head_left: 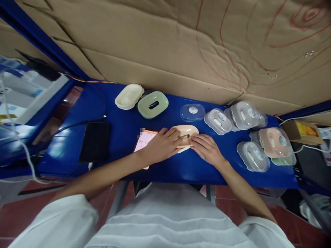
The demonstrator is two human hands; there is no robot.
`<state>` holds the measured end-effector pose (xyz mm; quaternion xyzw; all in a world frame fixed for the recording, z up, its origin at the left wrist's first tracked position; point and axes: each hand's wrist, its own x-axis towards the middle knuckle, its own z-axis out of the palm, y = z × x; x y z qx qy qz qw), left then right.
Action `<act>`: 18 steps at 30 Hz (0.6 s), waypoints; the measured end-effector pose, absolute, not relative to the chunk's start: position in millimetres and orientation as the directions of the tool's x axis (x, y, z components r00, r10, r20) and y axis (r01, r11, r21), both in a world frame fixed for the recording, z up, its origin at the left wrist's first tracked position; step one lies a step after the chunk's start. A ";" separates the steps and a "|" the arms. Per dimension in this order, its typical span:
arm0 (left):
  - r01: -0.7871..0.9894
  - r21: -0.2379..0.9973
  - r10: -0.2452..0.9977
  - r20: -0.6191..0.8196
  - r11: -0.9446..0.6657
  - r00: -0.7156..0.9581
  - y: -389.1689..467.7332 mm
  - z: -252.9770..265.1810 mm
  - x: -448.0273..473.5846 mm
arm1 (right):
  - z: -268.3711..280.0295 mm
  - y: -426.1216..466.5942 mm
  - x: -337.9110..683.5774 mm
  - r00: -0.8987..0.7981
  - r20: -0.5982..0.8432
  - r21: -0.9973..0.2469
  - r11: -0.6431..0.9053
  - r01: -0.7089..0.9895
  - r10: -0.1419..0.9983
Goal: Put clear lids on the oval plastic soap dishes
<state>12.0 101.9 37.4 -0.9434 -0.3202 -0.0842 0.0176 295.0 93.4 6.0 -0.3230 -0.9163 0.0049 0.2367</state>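
Near the middle of the blue table, a peach oval plastic dish (192,130) with a slot in its centre is between my two hands. My left hand (165,144) grips its left side, with the fingers reaching over toward the slot. My right hand (207,148) closes on its right side, fingertips by the slot. A pale edge (183,150) shows under the dish, and I cannot tell what it belongs to. Just behind lies a clear lid (192,113) with a round sticker. My left forearm partly covers a lit phone (144,139) showing a timer.
Back left are a cream oval dish (129,97) and a green slotted dish (156,103). Several lidded grey boxes (218,121) and a peach lidded box (275,143) stand right. A black device (94,142) with cables lies left. A cardboard wall (155,62) rises behind.
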 end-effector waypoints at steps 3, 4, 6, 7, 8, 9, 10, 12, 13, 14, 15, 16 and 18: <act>0.606 0.016 0.599 0.183 -0.795 0.780 106.9 34.1 6.5 | 5.4 96.6 292.0 -0.679 0.384 -0.222 0.776 0.590 0.626; 0.609 0.017 0.601 0.187 -0.793 0.777 107.4 34.6 5.3 | 6.3 98.0 290.8 -0.684 0.364 -0.240 0.773 0.587 0.632; 0.621 0.016 0.613 0.185 -0.783 0.768 105.3 37.3 4.9 | 9.0 100.4 289.7 -0.692 0.321 -0.279 0.763 0.583 0.647; 0.626 0.016 0.618 0.180 -0.780 0.766 102.9 39.2 5.7 | 10.7 101.1 290.1 -0.693 0.300 -0.305 0.754 0.582 0.656; 0.626 0.015 0.619 0.169 -0.779 0.767 100.0 41.1 6.9 | 12.4 101.8 291.1 -0.691 0.282 -0.335 0.743 0.579 0.665; 0.624 0.011 0.617 0.154 -0.782 0.771 97.0 42.9 8.4 | 14.3 102.7 292.3 -0.687 0.268 -0.365 0.731 0.576 0.675; 0.620 0.000 0.614 0.138 -0.785 0.777 94.2 44.4 9.7 | 16.1 104.2 293.5 -0.680 0.262 -0.390 0.720 0.575 0.685; 0.610 -0.046 0.602 0.115 -0.791 0.790 90.5 46.2 11.4 | 18.7 110.2 294.6 -0.657 0.263 -0.424 0.697 0.578 0.706; 0.605 -0.079 0.597 0.109 -0.792 0.795 89.7 46.6 11.6 | 18.8 114.9 294.1 -0.641 0.262 -0.437 0.681 0.588 0.722; 0.606 -0.111 0.596 0.108 -0.788 0.796 89.6 46.7 11.3 | 17.8 120.6 292.8 -0.621 0.255 -0.448 0.659 0.604 0.742; 0.608 -0.137 0.599 0.110 -0.782 0.794 90.1 46.6 10.7 | 15.6 126.8 291.0 -0.593 0.246 -0.455 0.631 0.628 0.767; 0.612 -0.155 0.602 0.111 -0.775 0.791 90.9 46.3 9.9 | 12.3 133.0 288.9 -0.561 0.233 -0.459 0.599 0.656 0.794; 0.625 -0.169 0.615 0.113 -0.762 0.781 92.6 45.9 8.3 | 4.1 142.8 285.5 -0.506 0.207 -0.457 0.540 0.707 0.837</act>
